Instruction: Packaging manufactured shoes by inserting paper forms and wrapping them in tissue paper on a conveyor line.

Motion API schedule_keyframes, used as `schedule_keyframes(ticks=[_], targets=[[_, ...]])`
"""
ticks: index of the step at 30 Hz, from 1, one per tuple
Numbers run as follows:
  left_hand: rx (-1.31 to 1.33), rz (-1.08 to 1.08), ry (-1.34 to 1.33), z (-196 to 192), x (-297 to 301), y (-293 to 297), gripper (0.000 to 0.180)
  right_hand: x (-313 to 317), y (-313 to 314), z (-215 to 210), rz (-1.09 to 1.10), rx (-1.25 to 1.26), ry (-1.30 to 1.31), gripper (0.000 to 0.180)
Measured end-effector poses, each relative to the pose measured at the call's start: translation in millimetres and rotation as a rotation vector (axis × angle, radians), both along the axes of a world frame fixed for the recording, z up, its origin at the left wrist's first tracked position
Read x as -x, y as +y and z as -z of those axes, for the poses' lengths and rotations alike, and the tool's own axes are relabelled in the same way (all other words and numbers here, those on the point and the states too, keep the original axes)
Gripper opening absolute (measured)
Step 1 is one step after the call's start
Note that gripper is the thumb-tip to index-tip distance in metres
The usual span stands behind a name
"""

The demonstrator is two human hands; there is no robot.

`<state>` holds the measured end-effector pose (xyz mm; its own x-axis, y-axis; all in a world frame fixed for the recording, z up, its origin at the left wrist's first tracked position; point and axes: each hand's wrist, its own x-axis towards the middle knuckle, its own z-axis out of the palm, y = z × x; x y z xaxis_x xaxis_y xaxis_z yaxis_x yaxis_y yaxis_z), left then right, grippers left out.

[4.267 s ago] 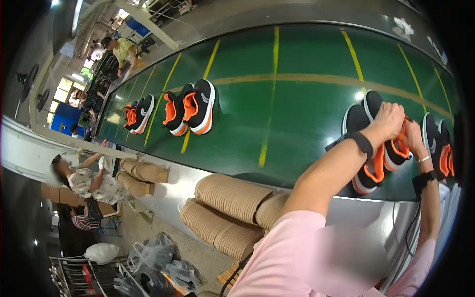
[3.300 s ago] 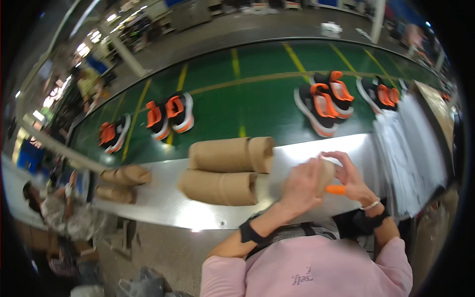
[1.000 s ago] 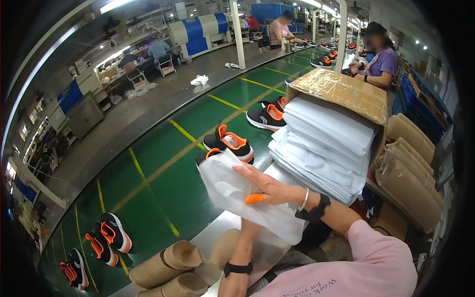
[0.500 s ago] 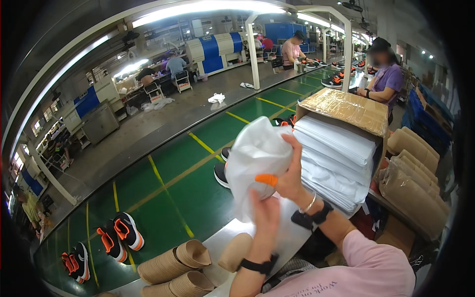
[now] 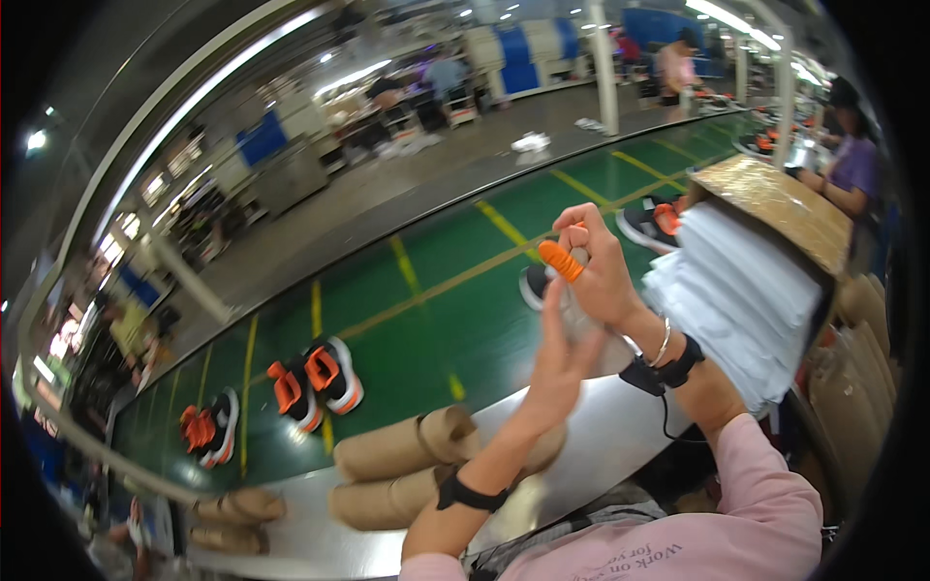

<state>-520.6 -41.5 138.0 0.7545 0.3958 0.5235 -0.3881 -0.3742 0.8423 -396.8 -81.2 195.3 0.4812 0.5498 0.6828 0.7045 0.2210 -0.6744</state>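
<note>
Your right hand (image 5: 601, 276) is raised over the green belt (image 5: 426, 310), and an orange finger cover (image 5: 560, 259) sits on one finger. Its grip is narrow, fingers curled in, around a crumpled white paper (image 5: 579, 320). Only a small, blurred part of this paper shows below the hand, so I cannot tell its shape or how much of it is there.

Your left hand (image 5: 562, 353) stands just beside it, flat and open, fingers straight up, with the palm toward the paper. It seems to touch the paper, but the contact is hidden between the two hands. Both wrists carry a black strap; a thin cable hangs from the right one.

To the right, a stack of white sheets (image 5: 746, 300) lies under a brown cardboard piece (image 5: 775, 198); its lower part is cut off by your arm. Behind your hands a dark shoe (image 5: 533, 286) is mostly hidden, and another shoe (image 5: 654, 221) is half covered by the stack.

On the steel worktop (image 5: 601, 445) brown paper rolls (image 5: 397, 455) lie near your left forearm. Two pairs of black and orange shoes (image 5: 315, 380) rest on the belt to the left. Far people at the top are too blurred to make out.
</note>
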Motion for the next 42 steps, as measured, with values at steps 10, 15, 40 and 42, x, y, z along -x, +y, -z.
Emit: schedule_keyframes(ticks=[10,15,40,42], targets=[[0.582,-0.191,-0.164,-24,80,134,0.037,69,94,38,-0.438,0.093,0.064,0.048],[0.034,-0.549,0.622,28,162,278,0.035,59,118,70,-0.317,0.206,-0.103,0.040],[-0.174,-0.433,1.056,97,48,270,0.019,73,211,166,-0.146,0.905,-0.386,0.060],[-0.560,-0.476,0.938,95,54,268,0.021,51,199,153,-0.354,1.008,-0.348,0.073]])
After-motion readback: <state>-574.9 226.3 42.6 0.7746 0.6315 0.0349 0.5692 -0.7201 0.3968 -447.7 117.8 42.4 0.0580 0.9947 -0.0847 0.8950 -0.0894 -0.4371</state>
